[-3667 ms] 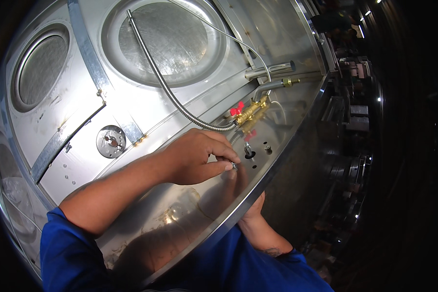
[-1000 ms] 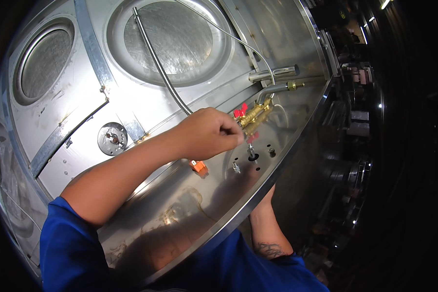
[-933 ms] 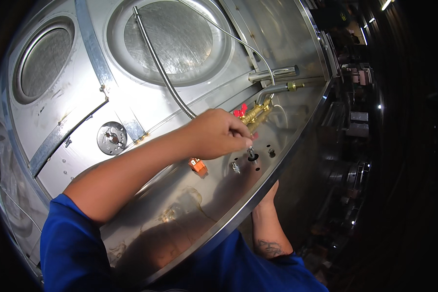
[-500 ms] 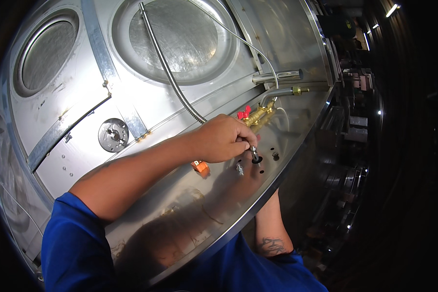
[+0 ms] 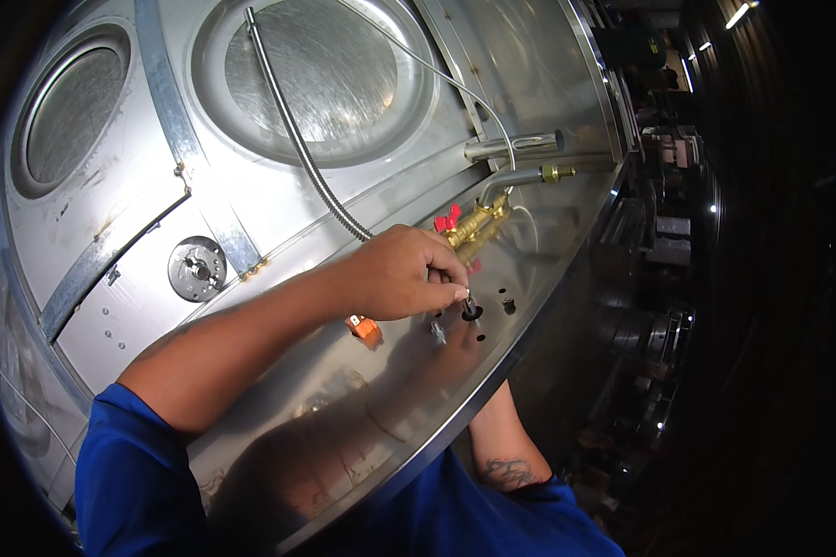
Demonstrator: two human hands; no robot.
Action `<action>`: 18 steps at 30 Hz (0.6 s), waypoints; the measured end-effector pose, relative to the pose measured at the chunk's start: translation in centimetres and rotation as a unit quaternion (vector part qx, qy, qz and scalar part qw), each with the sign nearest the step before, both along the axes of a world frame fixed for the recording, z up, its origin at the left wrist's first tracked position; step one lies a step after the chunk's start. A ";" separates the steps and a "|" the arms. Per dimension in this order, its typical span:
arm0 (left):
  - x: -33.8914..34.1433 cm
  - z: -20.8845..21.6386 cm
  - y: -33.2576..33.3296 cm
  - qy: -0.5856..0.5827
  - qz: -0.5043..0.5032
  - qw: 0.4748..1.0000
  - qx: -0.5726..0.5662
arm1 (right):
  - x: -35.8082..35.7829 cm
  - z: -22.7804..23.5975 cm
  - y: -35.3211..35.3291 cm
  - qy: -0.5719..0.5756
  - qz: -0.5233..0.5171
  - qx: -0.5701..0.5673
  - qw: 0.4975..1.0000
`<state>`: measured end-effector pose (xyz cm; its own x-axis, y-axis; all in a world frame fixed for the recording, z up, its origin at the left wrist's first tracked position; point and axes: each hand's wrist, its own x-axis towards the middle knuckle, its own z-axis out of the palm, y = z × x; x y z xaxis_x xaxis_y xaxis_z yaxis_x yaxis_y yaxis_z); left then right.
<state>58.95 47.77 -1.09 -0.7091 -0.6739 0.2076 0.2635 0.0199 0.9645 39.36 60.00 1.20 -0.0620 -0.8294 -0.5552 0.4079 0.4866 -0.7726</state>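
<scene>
My left hand (image 5: 404,274) is closed, thumb and fingertips pinching a small shiny metal fitting (image 5: 469,302). That fitting stands upright at a round dark hole (image 5: 475,315) in the stainless steel panel (image 5: 381,390); how deep it sits I cannot tell. Of my right arm, only the forearm (image 5: 509,444) shows, passing below the panel's front edge; the hand is hidden underneath. Next to the hole lie a small metal piece (image 5: 437,330) and a small bolt-like part (image 5: 508,304). Just beyond my left fingers runs a brass valve assembly (image 5: 474,226) with a red handle (image 5: 448,219).
A corrugated metal hose (image 5: 293,130) comes down behind my left hand. An orange switch-like part (image 5: 363,330) is on the panel below my wrist. A bent metal pipe (image 5: 515,178) with a brass end sits behind the valve. Dark workshop equipment (image 5: 669,241) stands at the right.
The whole view has shifted slightly, moving the scene leftward. My left fingers have come down closer to the hole, and less of the fitting shows now.
</scene>
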 end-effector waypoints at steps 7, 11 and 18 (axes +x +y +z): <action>-0.4 -0.3 0.0 0.020 0.032 0.999 -0.014 | 0.5 0.9 -0.4 0.163 0.111 -0.020 0.980; -0.4 -0.4 0.0 0.013 0.019 0.999 -0.027 | 0.3 0.8 -0.4 -0.022 0.050 -0.056 0.997; -0.2 -0.4 -0.2 0.005 0.009 0.999 -0.038 | 1.6 2.2 -1.3 -0.039 -0.003 -0.008 0.999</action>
<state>58.78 47.60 -1.51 -0.6940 -0.6689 0.2665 0.2725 0.0986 0.9571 40.98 58.65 3.42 -0.0237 -0.8385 -0.5444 0.4708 0.4710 -0.7460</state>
